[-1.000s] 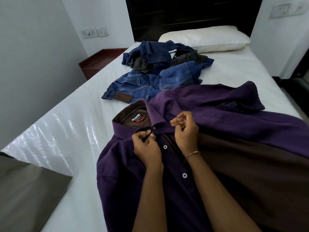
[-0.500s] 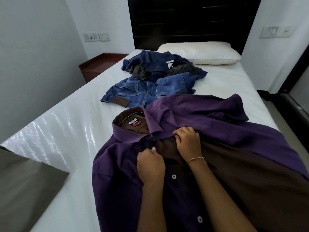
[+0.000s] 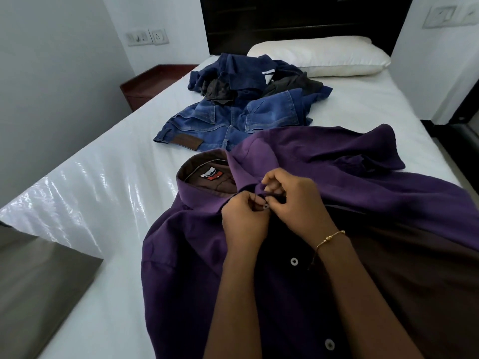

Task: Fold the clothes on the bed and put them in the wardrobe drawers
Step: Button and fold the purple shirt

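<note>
A purple shirt [image 3: 337, 182] lies spread on the near part of the white bed [image 3: 103, 203], collar toward the far side, its brown lining and a red-and-white neck label showing. The front is partly open, with small pale buttons down the placket. Farther up the bed, blue jeans [image 3: 233, 120] lie crumpled, a brown waist patch facing left. Just beyond them sits a heap of dark navy and grey clothes [image 3: 246, 73].

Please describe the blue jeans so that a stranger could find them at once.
On the white bed, between the pillow and the purple shirt, lies a clothes heap. The jeans are its nearest, lightest-blue piece, with a brown waistband patch.
</note>
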A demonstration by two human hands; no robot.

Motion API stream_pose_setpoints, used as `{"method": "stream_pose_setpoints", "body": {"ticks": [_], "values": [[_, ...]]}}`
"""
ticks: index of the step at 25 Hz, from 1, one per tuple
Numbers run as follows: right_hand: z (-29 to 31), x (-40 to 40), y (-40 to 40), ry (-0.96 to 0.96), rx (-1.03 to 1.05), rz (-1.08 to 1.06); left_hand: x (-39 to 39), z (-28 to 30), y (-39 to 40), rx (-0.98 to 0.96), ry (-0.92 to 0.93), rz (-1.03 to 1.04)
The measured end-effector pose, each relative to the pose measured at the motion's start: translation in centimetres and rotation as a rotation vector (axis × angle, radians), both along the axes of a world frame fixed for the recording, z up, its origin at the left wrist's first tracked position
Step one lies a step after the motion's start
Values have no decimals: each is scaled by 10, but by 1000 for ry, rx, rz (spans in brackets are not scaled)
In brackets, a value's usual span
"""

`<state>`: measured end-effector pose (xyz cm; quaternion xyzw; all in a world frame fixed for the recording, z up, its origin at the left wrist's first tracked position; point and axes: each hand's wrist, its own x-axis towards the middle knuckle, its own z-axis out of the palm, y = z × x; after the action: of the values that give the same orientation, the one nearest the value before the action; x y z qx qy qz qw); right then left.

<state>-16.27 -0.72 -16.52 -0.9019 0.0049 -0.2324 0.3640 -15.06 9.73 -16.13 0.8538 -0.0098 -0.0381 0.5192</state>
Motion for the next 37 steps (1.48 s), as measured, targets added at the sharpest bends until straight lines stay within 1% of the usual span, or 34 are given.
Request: {"method": "stream_pose_setpoints", "body": {"ticks": [2,5,6,11,14,18,23,25,30,33,35,37], "values": [[-3,0,1,73,14,-8,1,0,1,-48,29,5],[2,-2,-4,122,85,2,1,4,2,-209,164,8],[4,-3,-5,140,95,12,1,5,1,-234,188,10],[8,-6,-9,207,94,68,4,4,0,-296,245,57],[7,-7,-12,233,104,93,4,0,-1,-350,239,89],[1,-6,-14,254,329,100,6,-8,-3,-297,197,138],[-5,-4,-16,246,444,84,7,-13,-6,-183,62,167],[-7,-3,-15,245,473,80,7,-15,-6,-180,81,189],[-9,-2,-15,265,529,101,4,-5,-9,-396,273,209],[-8,-2,-14,251,503,89,1,2,-8,-472,303,188],[-8,-3,-15,248,566,109,0,4,-7,-527,312,207],[-8,-5,-17,260,692,140,-1,6,-6,-563,339,222]]}}
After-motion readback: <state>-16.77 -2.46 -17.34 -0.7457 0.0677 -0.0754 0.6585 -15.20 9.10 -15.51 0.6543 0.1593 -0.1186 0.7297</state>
